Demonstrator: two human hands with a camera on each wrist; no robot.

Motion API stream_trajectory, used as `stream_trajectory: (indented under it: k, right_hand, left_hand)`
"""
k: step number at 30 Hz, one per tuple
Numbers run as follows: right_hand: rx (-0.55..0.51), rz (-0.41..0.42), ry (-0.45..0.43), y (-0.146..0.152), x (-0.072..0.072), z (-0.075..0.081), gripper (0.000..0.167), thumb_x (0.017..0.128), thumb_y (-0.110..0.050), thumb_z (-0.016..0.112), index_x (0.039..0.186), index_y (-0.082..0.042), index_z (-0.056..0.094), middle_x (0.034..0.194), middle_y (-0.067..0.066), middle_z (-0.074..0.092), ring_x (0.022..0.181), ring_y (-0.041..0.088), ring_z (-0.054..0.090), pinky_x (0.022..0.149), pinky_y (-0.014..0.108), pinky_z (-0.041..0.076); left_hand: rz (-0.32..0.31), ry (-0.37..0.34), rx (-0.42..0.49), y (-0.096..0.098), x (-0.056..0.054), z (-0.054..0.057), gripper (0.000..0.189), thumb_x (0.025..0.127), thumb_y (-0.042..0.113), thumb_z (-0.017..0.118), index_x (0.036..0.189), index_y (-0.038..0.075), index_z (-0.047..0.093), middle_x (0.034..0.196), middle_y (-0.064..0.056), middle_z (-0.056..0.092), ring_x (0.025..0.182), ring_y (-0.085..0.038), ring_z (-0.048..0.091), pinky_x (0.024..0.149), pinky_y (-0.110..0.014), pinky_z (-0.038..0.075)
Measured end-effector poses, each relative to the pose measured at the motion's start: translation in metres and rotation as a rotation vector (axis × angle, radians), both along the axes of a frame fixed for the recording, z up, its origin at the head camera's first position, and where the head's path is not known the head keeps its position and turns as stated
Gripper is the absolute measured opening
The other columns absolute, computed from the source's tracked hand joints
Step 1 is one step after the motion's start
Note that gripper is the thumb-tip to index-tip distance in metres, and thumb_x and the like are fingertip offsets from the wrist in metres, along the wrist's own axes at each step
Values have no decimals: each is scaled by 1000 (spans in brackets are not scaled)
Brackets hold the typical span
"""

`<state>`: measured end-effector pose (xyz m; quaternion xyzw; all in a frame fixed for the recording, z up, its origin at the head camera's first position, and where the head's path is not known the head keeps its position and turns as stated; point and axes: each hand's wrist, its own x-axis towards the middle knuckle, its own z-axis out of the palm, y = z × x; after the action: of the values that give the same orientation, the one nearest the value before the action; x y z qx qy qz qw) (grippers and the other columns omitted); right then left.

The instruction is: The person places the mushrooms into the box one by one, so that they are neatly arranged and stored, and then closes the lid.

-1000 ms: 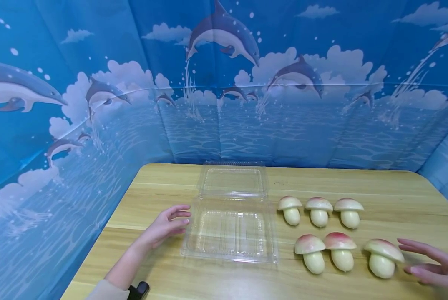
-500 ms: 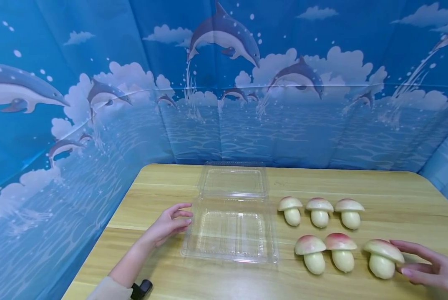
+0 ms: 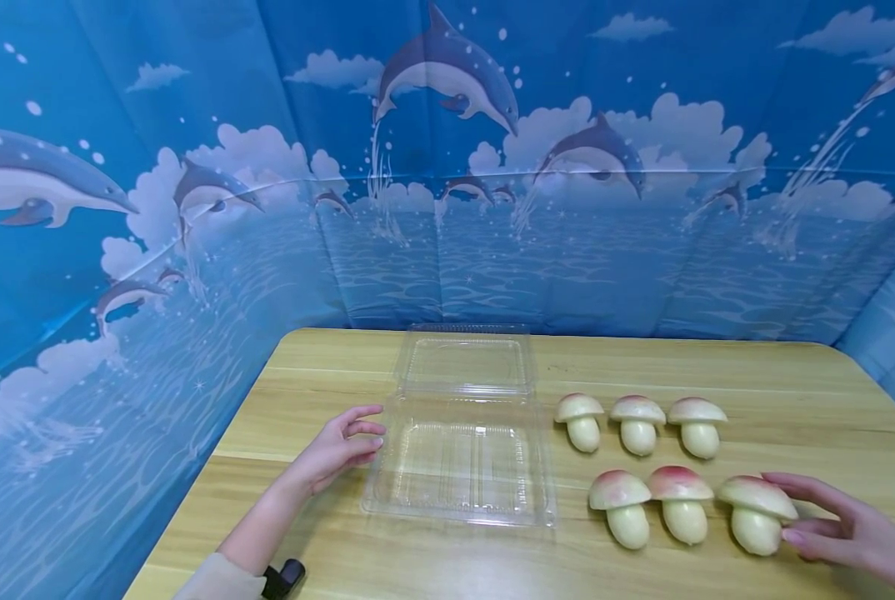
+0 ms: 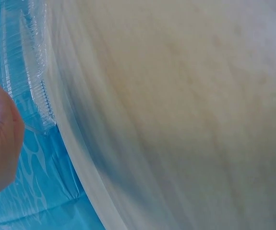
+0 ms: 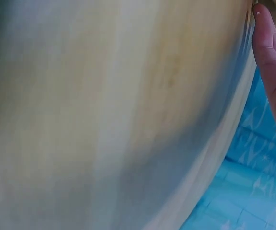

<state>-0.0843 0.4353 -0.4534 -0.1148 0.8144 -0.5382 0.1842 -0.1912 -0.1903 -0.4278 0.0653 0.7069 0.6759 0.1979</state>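
Inboard of right edge of table [image 3: 815, 400], note rightmost front-row mushroom [image 3: 755, 525] shifted left toward adjacent mushroom [image 3: 682, 500], narrowing the gap; contacted by straight-fingered right hand [image 3: 856, 533], not grasped. Note relaxed left hand [image 3: 331, 454] beside clear clamshell [image 3: 458, 508].

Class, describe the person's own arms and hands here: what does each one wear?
The left hand is ungloved; its forearm runs into a pale beige sleeve, with a black device beside it. The right hand is ungloved too, and no sleeve shows on that side.
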Motion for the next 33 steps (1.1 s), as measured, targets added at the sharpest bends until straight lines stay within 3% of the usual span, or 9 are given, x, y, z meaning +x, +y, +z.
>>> stream_trajectory:
  k: [8, 18, 24, 33]
  right_hand:
    - [5, 14, 26, -8, -4, 3, 61, 95, 0, 47, 124, -53, 39, 116, -41, 40, 91, 6, 63, 66, 28, 53]
    - [100, -98, -32, -23, -7, 6, 52, 95, -11, 53, 113, -58, 38, 106, -42, 40, 85, 8, 64, 63, 31, 53]
    - [51, -70, 28, -24, -8, 3, 56, 94, -5, 53, 118, -54, 41, 110, -39, 43, 86, 7, 64, 63, 32, 54]
    - [-2, -39, 40, -23, -11, 1, 56, 93, -1, 51, 122, -49, 43, 113, -38, 44, 89, 6, 63, 65, 31, 54]
  left_hand:
    - [2, -4, 5, 0, 0, 0, 61, 88, 1, 59, 140, -5, 28, 113, -21, 51, 82, -13, 58, 72, -22, 51]
    - [3, -13, 14, 0, 0, 0, 62, 88, 1, 59, 141, -5, 28, 113, -20, 51, 84, -14, 59, 73, -22, 51]
    - [0, -14, 16, 1, 0, 2, 61, 89, 1, 58, 142, -4, 28, 113, -19, 51, 87, -15, 59, 75, -23, 51]
    - [3, -12, 9, 0, -1, 1, 61, 88, 2, 60, 142, -3, 30, 110, -15, 52, 87, -15, 59, 74, -22, 51]
